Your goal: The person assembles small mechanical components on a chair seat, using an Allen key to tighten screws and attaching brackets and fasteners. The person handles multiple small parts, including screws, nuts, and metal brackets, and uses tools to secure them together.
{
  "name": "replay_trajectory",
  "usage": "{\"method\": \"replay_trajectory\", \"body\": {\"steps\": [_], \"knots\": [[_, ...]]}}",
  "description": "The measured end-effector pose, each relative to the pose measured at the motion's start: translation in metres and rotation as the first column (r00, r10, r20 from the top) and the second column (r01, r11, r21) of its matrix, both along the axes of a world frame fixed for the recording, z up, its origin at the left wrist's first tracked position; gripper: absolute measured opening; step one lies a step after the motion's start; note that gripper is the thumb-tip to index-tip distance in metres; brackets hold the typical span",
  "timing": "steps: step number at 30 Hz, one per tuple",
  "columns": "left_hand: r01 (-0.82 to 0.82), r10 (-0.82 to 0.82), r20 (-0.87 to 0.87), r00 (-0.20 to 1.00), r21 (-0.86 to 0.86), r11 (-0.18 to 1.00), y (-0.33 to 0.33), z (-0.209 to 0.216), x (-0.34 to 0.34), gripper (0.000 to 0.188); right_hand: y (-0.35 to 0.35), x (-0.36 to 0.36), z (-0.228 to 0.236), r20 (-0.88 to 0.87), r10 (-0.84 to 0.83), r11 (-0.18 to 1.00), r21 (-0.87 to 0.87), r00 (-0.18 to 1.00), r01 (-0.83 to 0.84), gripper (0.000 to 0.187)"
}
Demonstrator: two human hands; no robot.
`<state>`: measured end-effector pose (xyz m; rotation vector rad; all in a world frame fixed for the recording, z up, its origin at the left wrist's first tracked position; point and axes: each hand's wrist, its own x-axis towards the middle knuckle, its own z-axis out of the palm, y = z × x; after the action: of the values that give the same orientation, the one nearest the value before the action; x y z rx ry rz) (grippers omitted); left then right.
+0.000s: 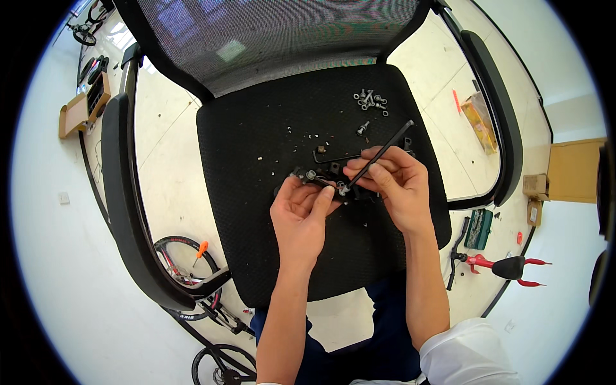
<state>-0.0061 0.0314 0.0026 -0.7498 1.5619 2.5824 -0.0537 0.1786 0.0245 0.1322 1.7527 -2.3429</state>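
Over a black chair seat (244, 237), my left hand (300, 218) pinches a small black metal part (326, 184) carrying silver bolts and washers. My right hand (405, 189) grips a long black rod-like hex key (394, 138), slanting up to the right. Its lower end meets a silver bolt (343, 190) at the part's right end. On the seat just beyond my fingers lies an L-shaped hex key (335, 159). Other dark pieces near my hands are partly hidden. Farther back sit several silver bolts and washers (370, 101), with a separate bolt (363, 128) nearer me.
A mesh backrest (282, 38) rises behind the seat, between the left armrest (119, 192) and right armrest (494, 115). White crumbs dot the seat. On the floor are a bicycle wheel (186, 240), an orange-handled screwdriver (202, 250), a green toolbox (479, 229) and a red frame (480, 261).
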Motion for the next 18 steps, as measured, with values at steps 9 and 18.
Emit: {"method": "replay_trajectory", "body": {"steps": [9,18], "knots": [[-0.007,0.007,-0.021,1.000,0.014,1.000,-0.001,0.002,0.000,0.022,-0.005,0.000,-0.007,-0.086,-0.022,1.000,0.014,0.996,0.023,0.022],[0.015,-0.014,0.024,1.000,-0.009,1.000,-0.002,0.003,0.001,0.022,0.007,0.000,-0.012,-0.056,0.067,0.972,0.231,0.996,-0.052,0.022]]}}
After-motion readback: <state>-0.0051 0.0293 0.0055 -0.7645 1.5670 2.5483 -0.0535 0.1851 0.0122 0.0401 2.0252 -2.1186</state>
